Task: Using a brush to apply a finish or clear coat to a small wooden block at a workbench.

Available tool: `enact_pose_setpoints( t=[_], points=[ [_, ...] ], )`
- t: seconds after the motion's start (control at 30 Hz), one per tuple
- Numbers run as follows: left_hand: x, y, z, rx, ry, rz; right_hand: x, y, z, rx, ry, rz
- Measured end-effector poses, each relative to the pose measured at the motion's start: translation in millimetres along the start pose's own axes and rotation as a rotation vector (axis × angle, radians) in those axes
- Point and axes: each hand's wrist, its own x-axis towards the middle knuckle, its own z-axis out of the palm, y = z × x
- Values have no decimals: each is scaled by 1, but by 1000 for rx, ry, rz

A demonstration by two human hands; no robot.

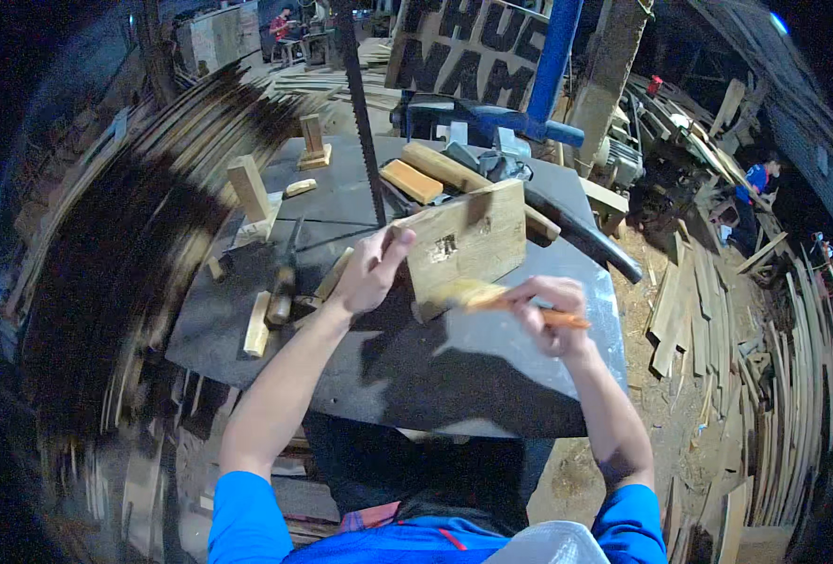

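A flat, pale wooden board (477,244) stands tilted on edge over a grey metal table (491,385). My left hand (376,270) grips its left edge, thumb on the near face. A rough, splintered recess and a smaller slot show in that face. In my right hand (554,312) is a brush (487,299) with an orange handle and yellowish bristles, its fingers wrapped round the handle. The bristles are blurred and lie against or close before the board's lower part; contact cannot be told. Left of my left hand lies a chisel-like tool (285,289) beside a short wood block (256,325).
A toothed saw blade (360,113) rises upright beyond the board. Wood blocks on bases (250,195) stand at the table's far left. An orange-brown block (412,181) and a dark bar (590,233) lie behind the board. Timber stacks (698,310) flank the table; two people are farther off.
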Motion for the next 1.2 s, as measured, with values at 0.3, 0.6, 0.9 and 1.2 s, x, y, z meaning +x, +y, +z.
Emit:
enact_pose_setpoints(
  t=[0.3, 0.6, 0.9, 1.2],
  points=[
    [2, -6, 2, 138, -15, -53, 2, -2, 8, -50, -66, -23],
    [-3, 6, 0, 186, -9, -16, 6, 1, 11, -51, 193, 151],
    [-2, -2, -4, 23, -61, -104, 2, 8, 2, -95, 279, 215],
    [-1, -2, -5, -8, -17, -140, 9, -13, 20, -264, -109, -142]
  ],
)
